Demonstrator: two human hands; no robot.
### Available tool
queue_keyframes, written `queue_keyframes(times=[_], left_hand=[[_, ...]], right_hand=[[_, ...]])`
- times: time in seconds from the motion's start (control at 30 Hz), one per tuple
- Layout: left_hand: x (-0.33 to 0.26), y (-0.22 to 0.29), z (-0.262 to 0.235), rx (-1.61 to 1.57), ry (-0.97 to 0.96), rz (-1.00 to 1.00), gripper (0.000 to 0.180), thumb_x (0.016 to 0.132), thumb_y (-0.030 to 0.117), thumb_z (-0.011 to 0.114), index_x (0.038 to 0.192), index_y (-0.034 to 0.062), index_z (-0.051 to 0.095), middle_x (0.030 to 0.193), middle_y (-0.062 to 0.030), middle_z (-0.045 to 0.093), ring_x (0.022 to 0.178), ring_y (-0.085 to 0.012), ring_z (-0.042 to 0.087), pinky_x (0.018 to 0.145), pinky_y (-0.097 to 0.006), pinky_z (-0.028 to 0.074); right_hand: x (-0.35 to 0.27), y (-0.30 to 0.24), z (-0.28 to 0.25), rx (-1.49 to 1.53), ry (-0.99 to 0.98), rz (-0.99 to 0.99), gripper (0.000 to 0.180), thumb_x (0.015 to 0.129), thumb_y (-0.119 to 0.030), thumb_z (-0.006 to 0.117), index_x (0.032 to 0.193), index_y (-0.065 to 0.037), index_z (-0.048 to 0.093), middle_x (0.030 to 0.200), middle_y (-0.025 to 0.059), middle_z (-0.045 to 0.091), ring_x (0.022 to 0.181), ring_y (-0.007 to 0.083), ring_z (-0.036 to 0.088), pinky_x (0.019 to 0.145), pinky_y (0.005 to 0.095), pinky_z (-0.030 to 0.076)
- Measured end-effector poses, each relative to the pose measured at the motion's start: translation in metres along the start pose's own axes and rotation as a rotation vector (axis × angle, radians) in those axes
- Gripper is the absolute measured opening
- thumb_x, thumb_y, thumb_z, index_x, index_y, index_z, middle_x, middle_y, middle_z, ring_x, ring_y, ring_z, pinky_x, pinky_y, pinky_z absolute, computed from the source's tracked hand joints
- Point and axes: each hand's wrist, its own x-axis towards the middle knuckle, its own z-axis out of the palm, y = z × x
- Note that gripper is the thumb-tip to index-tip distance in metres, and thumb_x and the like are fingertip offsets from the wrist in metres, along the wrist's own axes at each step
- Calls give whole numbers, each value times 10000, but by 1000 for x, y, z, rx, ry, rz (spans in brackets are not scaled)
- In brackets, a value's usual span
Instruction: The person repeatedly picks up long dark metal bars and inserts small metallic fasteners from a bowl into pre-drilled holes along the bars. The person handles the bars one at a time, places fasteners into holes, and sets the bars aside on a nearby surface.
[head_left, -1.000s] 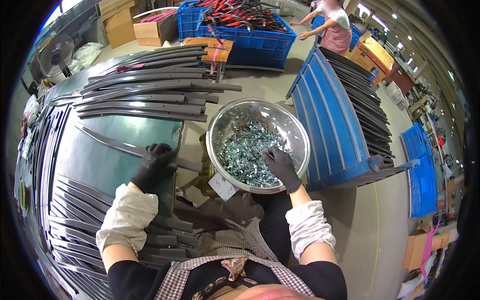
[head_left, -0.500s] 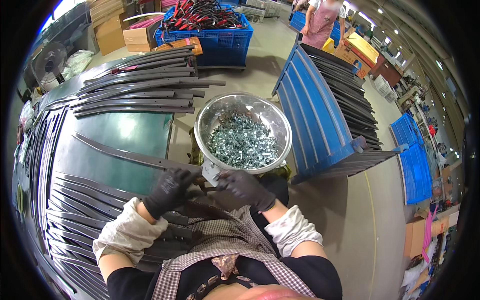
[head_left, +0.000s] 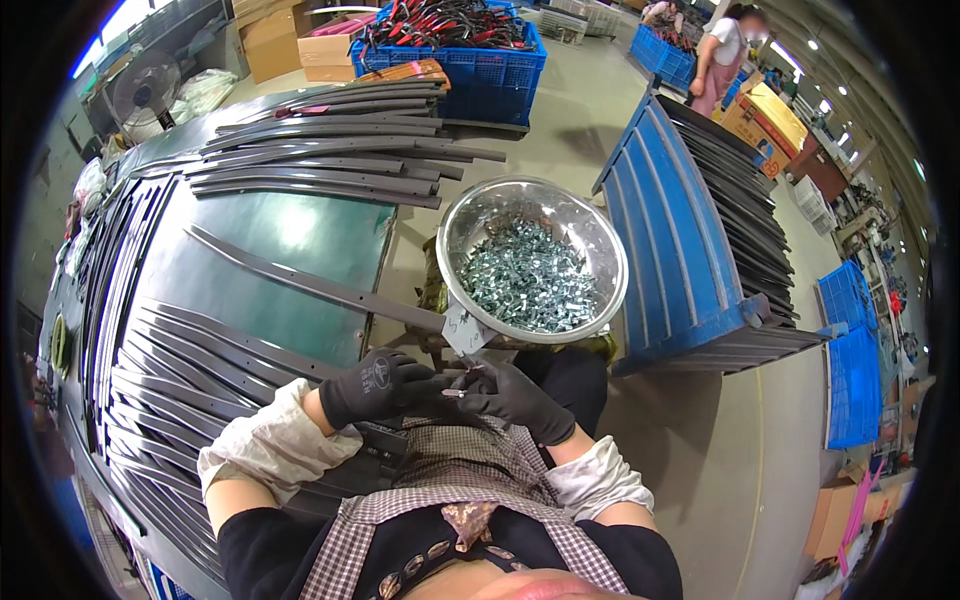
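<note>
My hands, both in black gloves, meet over my lap just below a wide metal bowl [head_left: 600,232] heaped with small shiny metal clips [head_left: 525,278]. My right hand [head_left: 522,402] pinches a small metal clip [head_left: 455,392] at its fingertips. Close beside it, the fingers of my left hand [head_left: 385,388] are curled; whatever they hold is hidden. A single long dark strip [head_left: 300,280] lies on the green table, its end sticking out toward the bowl. At that end a pale plate with handwriting [head_left: 463,328] overlaps the bowl's near rim.
More dark strips [head_left: 320,155] lie at the table's far end, with others [head_left: 190,375] at its near side. Right of the bowl stands a blue metal rack [head_left: 660,235] full of strips. A blue crate [head_left: 460,85] stands behind. A person [head_left: 715,65] is at the far right.
The whole view has shifted, so the table and bowl sit farther right. My hands have come together, and the clip now shows between them. The far person has turned aside.
</note>
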Motion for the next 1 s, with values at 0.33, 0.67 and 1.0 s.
queue_keyframes(times=[0.33, 0.67, 1.0], left_hand=[[3, -3, 2, 112, -155, 70, 429, 793, 291, 687, 1174, 94, 690, 866, -44, 639, 809, -211, 623, 759, -395, 465], [-33, -100, 15, 376, -88, -326, 453, 820, 174, 712, 1254, 116, 598, 1140, -53, 647, 1015, -266, 636, 891, -425, 483], [-28, -92, 15, 162, -18, -341, 349, 860, 235, 686, 1173, 90, 635, 1064, -87, 703, 947, -290, 665, 861, -418, 480]], right_hand=[[-2, 4, -5, 5, -36, 22, 500, 828, -15, 722, 1312, 13, 599, 1211, 68, 650, 969, 80, 603, 793, 234, 504], [-10, 29, -23, 150, 260, 38, 375, 884, -60, 713, 1232, 50, 622, 1009, 75, 705, 818, 94, 650, 732, 229, 525], [-8, 33, -25, 162, 330, 84, 313, 876, -95, 724, 1158, 20, 651, 959, 44, 698, 824, 82, 650, 705, 222, 524]])
